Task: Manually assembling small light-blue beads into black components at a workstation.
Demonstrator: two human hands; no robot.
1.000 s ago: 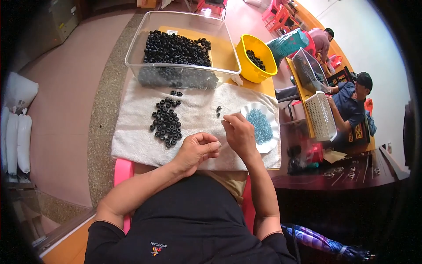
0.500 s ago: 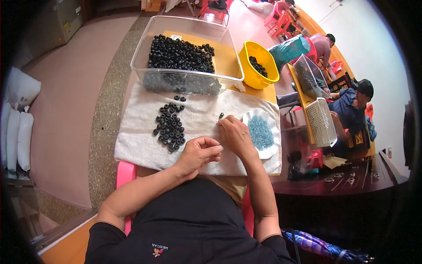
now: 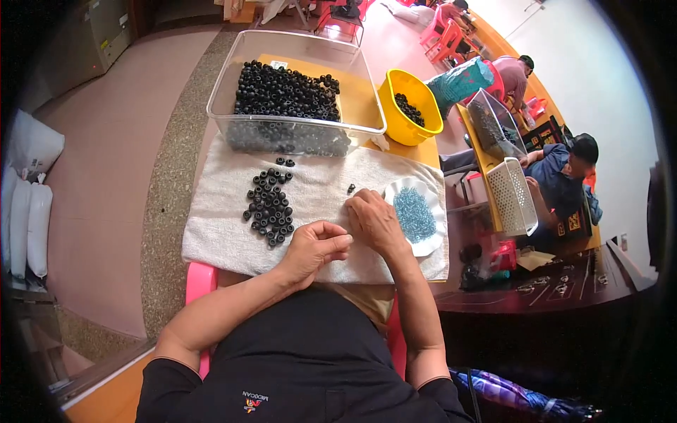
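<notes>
My left hand (image 3: 316,252) hovers at the near edge of a white towel (image 3: 211,243), thumb pressed to the index finger. Anything in that pinch is too small to make out. To its right, my right hand (image 3: 379,221) rests low over the towel with fingers bent and drawn together; its fingertips are hidden. Just beyond those fingers lies a small black piece (image 3: 351,188). A white plate (image 3: 435,243) with a scalloped rim stands right of this hand, holding many small clear-blue pieces (image 3: 415,213). Left of my hands, round black hollow parts (image 3: 269,204) lie in a loose pile.
Behind the towel stands a clear plastic bin (image 3: 363,116) heaped with black parts (image 3: 285,92). Beside it is a yellow tub (image 3: 431,131) with more of them. Right of the table are a white perforated basket (image 3: 513,201) and a seated co-worker (image 3: 557,173).
The whole view has shifted slightly. Both hands keep nearly the same pose and place, and the small black piece still lies by my right fingers.
</notes>
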